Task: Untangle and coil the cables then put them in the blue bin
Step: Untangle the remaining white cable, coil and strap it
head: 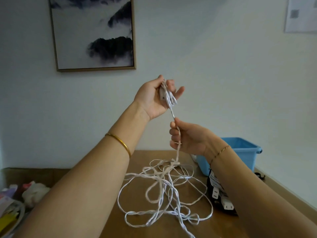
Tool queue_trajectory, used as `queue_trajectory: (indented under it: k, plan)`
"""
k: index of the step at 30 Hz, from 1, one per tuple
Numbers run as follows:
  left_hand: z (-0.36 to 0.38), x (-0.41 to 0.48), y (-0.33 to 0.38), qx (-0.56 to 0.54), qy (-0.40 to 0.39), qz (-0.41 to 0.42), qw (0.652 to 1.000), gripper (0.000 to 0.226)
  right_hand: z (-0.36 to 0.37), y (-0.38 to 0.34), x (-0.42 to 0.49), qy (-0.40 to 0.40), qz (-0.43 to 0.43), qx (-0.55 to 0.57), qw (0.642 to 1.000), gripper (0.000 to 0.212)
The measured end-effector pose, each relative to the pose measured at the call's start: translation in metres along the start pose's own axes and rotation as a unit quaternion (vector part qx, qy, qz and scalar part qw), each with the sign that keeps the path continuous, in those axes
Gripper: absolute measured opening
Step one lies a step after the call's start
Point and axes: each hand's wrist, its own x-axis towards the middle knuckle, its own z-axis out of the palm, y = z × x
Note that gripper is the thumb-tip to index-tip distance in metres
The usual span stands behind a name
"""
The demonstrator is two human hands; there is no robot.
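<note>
Hanging from the raised left hand (154, 98), the white cable (164, 191) ran down through the right hand (187, 138) and ended in a loose tangle of loops on the table (257, 212), left of the blue bin (243, 152) and nearer to the person than it. The left fingers (171, 84) were curled around a small coil (169, 97) of a few turns, with a white block pressed against the palm. The right fingers (174, 133) were closed around the single strand, just below the coil and above the bin's left edge.

A black cable bundle (216, 191) with white plugs lay just in front of the bin, partly hidden by the right forearm. A gold bangle (120, 143) sat on the left wrist and a thin bracelet (221, 150) on the right one. On the wall, high up and left of the bin, hung a framed picture (92, 33) of dark, misty hills. Some blurred clutter (25, 194) lay far to the left of the bin.
</note>
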Motion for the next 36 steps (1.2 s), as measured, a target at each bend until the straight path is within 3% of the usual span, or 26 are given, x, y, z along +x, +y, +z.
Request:
queue_trajectory:
  k: [3,7,11,13,16,19,22,23,24,26,27,29,32,34,36]
  plan:
    - [0.000,0.005,-0.003,0.032,0.021,0.036,0.999,0.024,0.009,-0.004,-0.004,0.005,0.016,-0.022,1.000,0.041]
    - [-0.003,0.009,0.002,0.084,0.096,0.110,0.986,0.025,0.008,0.000,-0.016,-0.013,-0.014,-0.145,0.989,0.039]
    - [-0.011,0.003,-0.006,0.257,0.145,0.165,0.941,0.023,0.010,-0.003,-0.030,-0.059,-0.039,-0.223,0.972,0.025]
    - [-0.015,0.000,-0.013,0.393,0.143,0.204,0.885,0.023,0.009,-0.005,-0.031,-0.058,-0.033,-0.238,0.969,0.023]
    - [-0.026,-0.003,-0.021,0.605,0.090,0.244,0.752,0.019,0.002,-0.007,-0.033,-0.063,-0.013,-0.255,0.965,0.024]
    - [-0.036,-0.008,-0.023,0.738,0.045,0.210,0.640,0.022,-0.005,-0.005,-0.036,-0.046,-0.013,-0.238,0.970,0.034]
    - [-0.040,-0.018,-0.028,0.819,-0.036,0.146,0.554,0.016,-0.015,-0.004,-0.035,-0.019,-0.020,-0.201,0.979,0.047]
    - [-0.041,-0.020,-0.031,0.827,-0.056,0.115,0.547,0.015,-0.019,-0.004,-0.035,-0.011,-0.018,-0.179,0.984,0.046]
    - [-0.042,-0.022,-0.033,0.820,-0.068,0.080,0.563,0.017,-0.021,-0.004,-0.035,-0.005,-0.015,-0.160,0.987,0.045]
    - [-0.043,-0.026,-0.035,0.771,-0.084,0.003,0.632,0.027,-0.027,-0.006,-0.035,-0.009,-0.011,-0.120,0.993,0.041]
    - [-0.043,-0.026,-0.035,0.753,-0.096,-0.025,0.650,0.034,-0.029,-0.005,-0.036,-0.017,-0.012,-0.091,0.996,0.040]
    - [-0.041,-0.026,-0.033,0.760,-0.128,-0.047,0.635,0.041,-0.037,-0.004,-0.037,-0.044,-0.004,-0.006,0.999,0.038]
    - [-0.039,-0.024,-0.030,0.786,-0.113,-0.011,0.608,0.035,-0.056,0.009,-0.034,-0.177,0.009,0.172,0.969,0.045]
    - [-0.037,-0.021,-0.029,0.806,-0.090,0.031,0.584,0.024,-0.058,0.020,-0.032,-0.159,-0.027,0.281,0.946,0.055]
    - [-0.034,-0.018,-0.029,0.842,-0.069,0.075,0.529,0.025,-0.059,0.035,-0.028,-0.116,-0.089,0.393,0.908,0.062]
